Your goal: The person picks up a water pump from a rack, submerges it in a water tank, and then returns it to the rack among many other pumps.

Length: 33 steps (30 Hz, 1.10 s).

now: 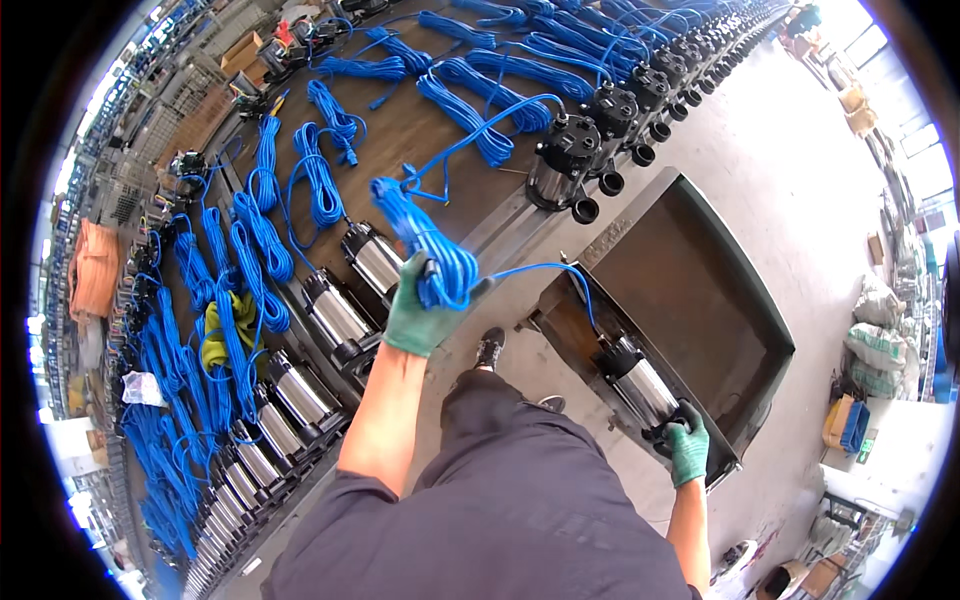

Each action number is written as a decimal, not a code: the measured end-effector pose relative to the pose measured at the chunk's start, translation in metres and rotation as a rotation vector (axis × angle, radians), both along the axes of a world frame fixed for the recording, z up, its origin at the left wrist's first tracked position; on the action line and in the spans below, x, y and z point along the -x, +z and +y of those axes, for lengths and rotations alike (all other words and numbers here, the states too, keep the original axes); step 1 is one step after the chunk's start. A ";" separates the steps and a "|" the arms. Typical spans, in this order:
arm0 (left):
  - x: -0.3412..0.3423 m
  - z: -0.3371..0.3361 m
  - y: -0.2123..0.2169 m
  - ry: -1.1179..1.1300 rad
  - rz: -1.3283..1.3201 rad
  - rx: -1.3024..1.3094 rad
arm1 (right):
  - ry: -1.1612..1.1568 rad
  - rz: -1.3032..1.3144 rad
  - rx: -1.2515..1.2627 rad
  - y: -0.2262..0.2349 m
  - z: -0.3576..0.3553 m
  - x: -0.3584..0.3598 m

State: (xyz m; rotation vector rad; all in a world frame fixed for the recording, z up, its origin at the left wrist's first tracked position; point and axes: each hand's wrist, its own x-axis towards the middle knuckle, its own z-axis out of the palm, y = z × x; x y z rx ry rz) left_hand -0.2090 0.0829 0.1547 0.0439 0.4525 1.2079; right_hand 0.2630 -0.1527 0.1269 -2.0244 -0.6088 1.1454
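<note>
My left hand (pixel 425 305), in a green glove, is closed round a coiled bundle of blue cable (pixel 428 245) held up in front of me. From that bundle a single blue strand runs right to the top of a steel submersible pump (pixel 640 385). The pump lies slanted over the near side of an open metal bin. My right hand (pixel 686 440), gloved in green too, grips the pump's black lower end, its fingers partly hidden. Left of my left hand, another steel pump (pixel 372 258) lies at the table edge.
A long brown table (pixel 400 130) carries many blue cable coils. Upright pumps (pixel 565 165) line its right edge, and lying pumps (pixel 300 390) line the left one. The dark metal bin (pixel 690 290) stands on the floor to my right. White sacks (pixel 878 325) sit farther right.
</note>
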 end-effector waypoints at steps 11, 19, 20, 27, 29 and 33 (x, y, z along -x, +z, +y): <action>0.086 -0.002 0.152 0.252 0.446 -0.772 | 0.155 0.415 0.064 0.062 0.158 0.170; 0.135 0.019 0.166 0.416 0.796 -0.734 | 0.302 0.547 0.110 0.015 0.276 0.276; 0.146 0.027 0.157 0.435 0.867 -0.715 | 0.280 0.619 0.104 0.003 0.291 0.286; 0.139 0.085 0.153 0.370 1.078 -0.570 | 0.336 0.570 0.047 0.013 0.340 0.365; 0.137 0.096 0.149 0.280 1.072 -0.445 | 0.372 0.492 -0.002 -0.019 0.339 0.356; 0.157 0.134 0.111 0.242 1.223 -0.422 | 0.480 0.522 0.050 0.006 0.322 0.332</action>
